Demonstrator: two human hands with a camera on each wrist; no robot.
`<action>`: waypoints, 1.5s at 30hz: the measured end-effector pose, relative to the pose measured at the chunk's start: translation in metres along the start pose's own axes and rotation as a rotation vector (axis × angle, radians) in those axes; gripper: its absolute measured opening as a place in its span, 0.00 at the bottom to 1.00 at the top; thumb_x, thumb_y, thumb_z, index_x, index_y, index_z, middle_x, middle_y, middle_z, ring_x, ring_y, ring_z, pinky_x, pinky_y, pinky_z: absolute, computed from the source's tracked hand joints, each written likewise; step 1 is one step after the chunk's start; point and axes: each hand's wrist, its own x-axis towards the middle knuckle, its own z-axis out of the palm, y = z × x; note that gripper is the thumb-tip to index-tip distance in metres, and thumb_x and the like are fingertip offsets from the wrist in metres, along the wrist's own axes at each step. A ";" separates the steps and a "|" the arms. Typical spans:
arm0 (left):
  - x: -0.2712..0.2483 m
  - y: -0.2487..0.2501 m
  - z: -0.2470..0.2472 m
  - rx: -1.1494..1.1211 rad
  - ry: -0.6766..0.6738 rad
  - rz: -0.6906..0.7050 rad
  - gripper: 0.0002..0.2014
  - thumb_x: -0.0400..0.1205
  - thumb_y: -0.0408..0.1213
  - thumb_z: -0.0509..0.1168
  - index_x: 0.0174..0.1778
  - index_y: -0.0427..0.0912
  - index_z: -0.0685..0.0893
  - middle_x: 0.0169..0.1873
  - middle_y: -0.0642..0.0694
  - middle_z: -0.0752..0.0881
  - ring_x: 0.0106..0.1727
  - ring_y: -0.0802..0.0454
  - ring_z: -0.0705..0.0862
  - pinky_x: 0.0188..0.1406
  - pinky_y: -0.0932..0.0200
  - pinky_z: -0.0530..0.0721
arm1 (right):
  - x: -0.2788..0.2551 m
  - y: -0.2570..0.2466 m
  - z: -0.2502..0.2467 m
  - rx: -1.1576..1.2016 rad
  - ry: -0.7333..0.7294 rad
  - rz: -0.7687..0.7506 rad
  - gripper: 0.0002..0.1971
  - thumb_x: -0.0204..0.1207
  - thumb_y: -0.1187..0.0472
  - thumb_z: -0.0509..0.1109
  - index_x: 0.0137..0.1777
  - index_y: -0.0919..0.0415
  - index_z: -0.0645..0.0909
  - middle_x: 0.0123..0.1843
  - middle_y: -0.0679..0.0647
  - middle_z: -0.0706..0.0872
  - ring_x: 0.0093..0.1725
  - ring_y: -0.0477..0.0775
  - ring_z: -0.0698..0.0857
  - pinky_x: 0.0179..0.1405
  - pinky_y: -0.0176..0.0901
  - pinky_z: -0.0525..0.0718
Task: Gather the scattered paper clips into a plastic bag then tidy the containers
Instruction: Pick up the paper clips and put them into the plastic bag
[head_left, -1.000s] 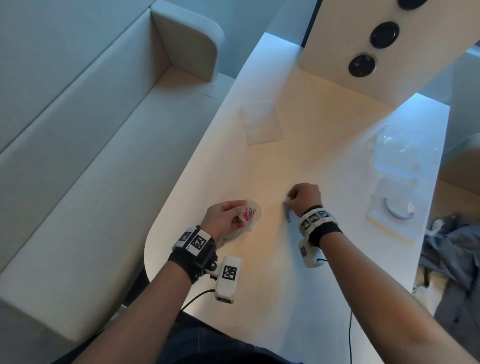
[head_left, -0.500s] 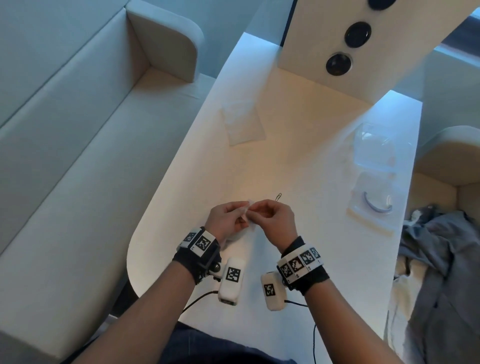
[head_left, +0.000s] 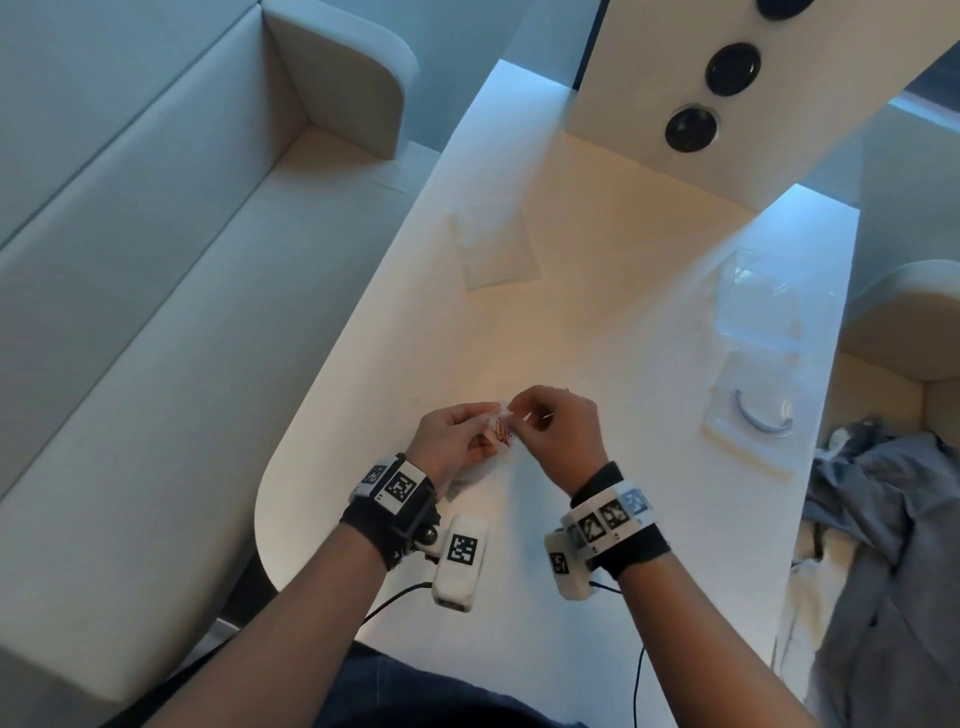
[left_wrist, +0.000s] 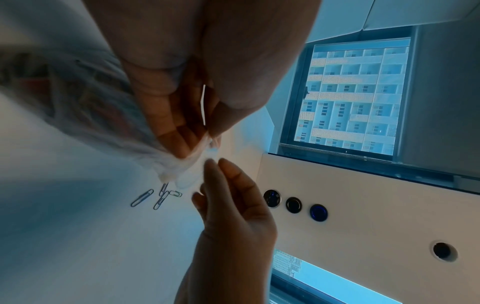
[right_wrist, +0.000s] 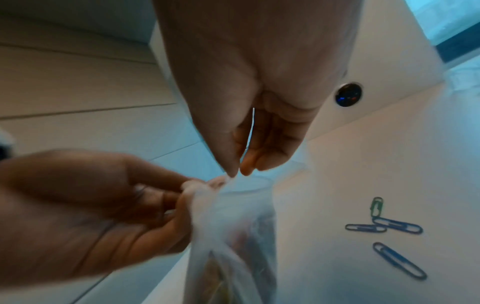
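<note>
A small clear plastic bag (head_left: 500, 432) with several coloured paper clips inside hangs between my hands, over the white table's (head_left: 395, 332) near end. My left hand (head_left: 485, 423) grips its neck, seen close in the right wrist view (right_wrist: 185, 192). My right hand (head_left: 519, 410) pinches the bag's mouth edge between thumb and finger (right_wrist: 235, 173). Whether a clip is in that pinch is hidden. Three blue paper clips (right_wrist: 398, 261) and a green paper clip (right_wrist: 376, 205) lie loose on the table just beyond the bag (right_wrist: 233, 236). The left wrist view shows the same clips (left_wrist: 155, 197) under the bag (left_wrist: 109, 115).
A second flat plastic bag (head_left: 496, 249) lies further up the table. Two clear containers (head_left: 753, 296) (head_left: 748, 421) sit along the right edge. A raised panel with round sockets (head_left: 691, 127) stands at the far end. A sofa (head_left: 156, 312) is left, grey cloth (head_left: 883, 545) right.
My right hand left the table, where it was pinching at a clip, and came over to the bag's mouth. The left hand raised the bag slightly.
</note>
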 end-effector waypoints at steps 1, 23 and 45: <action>0.000 0.001 -0.002 -0.001 0.004 -0.002 0.08 0.83 0.28 0.65 0.50 0.39 0.89 0.51 0.32 0.89 0.48 0.44 0.88 0.52 0.51 0.87 | 0.006 0.008 -0.004 -0.018 0.044 -0.004 0.05 0.73 0.66 0.74 0.44 0.54 0.88 0.40 0.45 0.89 0.35 0.40 0.84 0.37 0.27 0.81; -0.005 -0.001 -0.019 -0.047 0.052 -0.020 0.07 0.81 0.29 0.67 0.48 0.41 0.90 0.56 0.33 0.88 0.56 0.39 0.88 0.52 0.51 0.88 | 0.003 0.091 0.016 -0.303 -0.091 0.182 0.17 0.71 0.63 0.78 0.59 0.66 0.87 0.55 0.58 0.82 0.52 0.59 0.83 0.59 0.53 0.85; -0.014 -0.002 -0.025 -0.064 0.058 -0.013 0.06 0.81 0.28 0.67 0.48 0.39 0.89 0.53 0.32 0.88 0.52 0.41 0.86 0.59 0.48 0.85 | 0.030 0.075 0.004 -0.251 -0.139 0.474 0.04 0.61 0.64 0.80 0.34 0.54 0.89 0.33 0.48 0.89 0.37 0.49 0.87 0.45 0.41 0.87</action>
